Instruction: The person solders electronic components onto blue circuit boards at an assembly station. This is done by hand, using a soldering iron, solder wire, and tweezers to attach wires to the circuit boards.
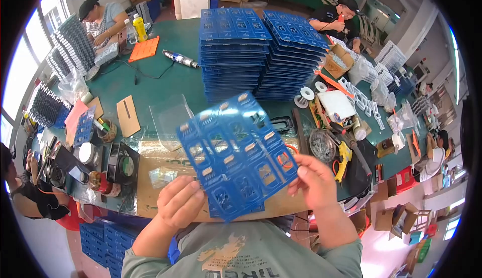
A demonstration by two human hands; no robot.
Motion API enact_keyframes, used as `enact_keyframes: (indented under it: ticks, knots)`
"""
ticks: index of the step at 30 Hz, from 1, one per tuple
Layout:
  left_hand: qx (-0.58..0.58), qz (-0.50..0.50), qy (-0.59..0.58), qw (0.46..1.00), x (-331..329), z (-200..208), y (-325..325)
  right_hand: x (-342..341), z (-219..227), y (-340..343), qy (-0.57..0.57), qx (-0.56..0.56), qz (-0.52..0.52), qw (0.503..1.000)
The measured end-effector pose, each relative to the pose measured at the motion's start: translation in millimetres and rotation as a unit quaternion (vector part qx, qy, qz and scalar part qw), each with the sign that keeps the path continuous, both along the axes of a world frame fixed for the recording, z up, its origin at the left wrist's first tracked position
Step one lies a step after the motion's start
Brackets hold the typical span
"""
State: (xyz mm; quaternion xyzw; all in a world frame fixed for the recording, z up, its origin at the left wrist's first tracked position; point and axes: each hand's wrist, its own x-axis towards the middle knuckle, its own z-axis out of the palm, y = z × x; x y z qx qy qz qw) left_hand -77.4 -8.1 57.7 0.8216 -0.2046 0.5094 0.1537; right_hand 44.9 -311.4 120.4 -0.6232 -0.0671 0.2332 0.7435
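A blue circuit board panel (pixel 232 150), divided into several cut-out sections with small light parts on it, is held up tilted before my body. The fingers of my left hand (pixel 181 201) are closed at its lower left edge. On the right corner, my right hand (pixel 316 181) pinches the panel between thumb and fingers. Below it, part of another blue panel (pixel 257 207) shows near the table's front edge, mostly hidden. A brown cardboard sheet (pixel 150 197) lies beneath, with a clear plastic bag (pixel 163 176) on it.
Two tall stacks of blue panels (pixel 233 52) stand ahead on the green table (pixel 168 84). An electric screwdriver (pixel 181 58) lies left of them. A small fan (pixel 123 162) stands at left; yellow-handled pliers (pixel 343 160) lie at right. Other people work around the tables.
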Motion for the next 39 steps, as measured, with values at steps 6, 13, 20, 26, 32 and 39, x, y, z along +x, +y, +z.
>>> enact_keyframes:
  ticks: [6,13,20,26,32,39]
  knots:
    - [-0.091,0.033,0.103,0.99,-17.2,-34.6,0.1,91.7,50.5,-9.0,-0.162,0.1,-0.114,0.975]
    - [-0.107,0.076,0.22,0.967,-45.8,-78.9,-1.2,231.3,113.5,1.0,-0.184,0.039,-0.209,0.96]
    - [-0.118,0.098,0.217,0.964,-48.2,-85.1,-1.1,320.1,104.6,4.1,-0.12,-0.051,-0.204,0.97]
    - [-0.12,0.094,0.214,0.965,-46.0,-85.9,-1.6,331.0,105.0,6.3,-0.098,-0.084,-0.215,0.968]
    - [-0.12,0.09,0.217,0.965,-46.0,-84.9,-1.0,328.6,102.3,12.5,-0.106,-0.111,-0.211,0.965]
    - [-0.124,0.088,0.209,0.966,-41.4,-78.6,1.1,339.3,91.2,-21.8,-0.248,-0.054,-0.237,0.938]
